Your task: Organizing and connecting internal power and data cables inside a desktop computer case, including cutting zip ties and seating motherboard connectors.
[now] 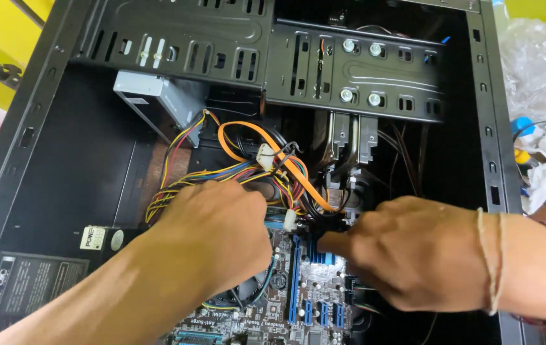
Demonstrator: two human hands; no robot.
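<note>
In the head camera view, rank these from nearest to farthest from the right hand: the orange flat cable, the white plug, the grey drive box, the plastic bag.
From the right hand:
1. Orange flat cable, ending just left of the fingers.
2. White plug, up and left among the wires.
3. Plastic bag, upper right outside the case.
4. Grey drive box, far upper left.

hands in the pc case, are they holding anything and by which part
Both hands, left and right, reach into the cable bundle above the motherboard. Their fingertips are hidden among the wires, so any grip cannot be told.

Head camera looks steeply down, close, into the computer case (62, 160).
</note>
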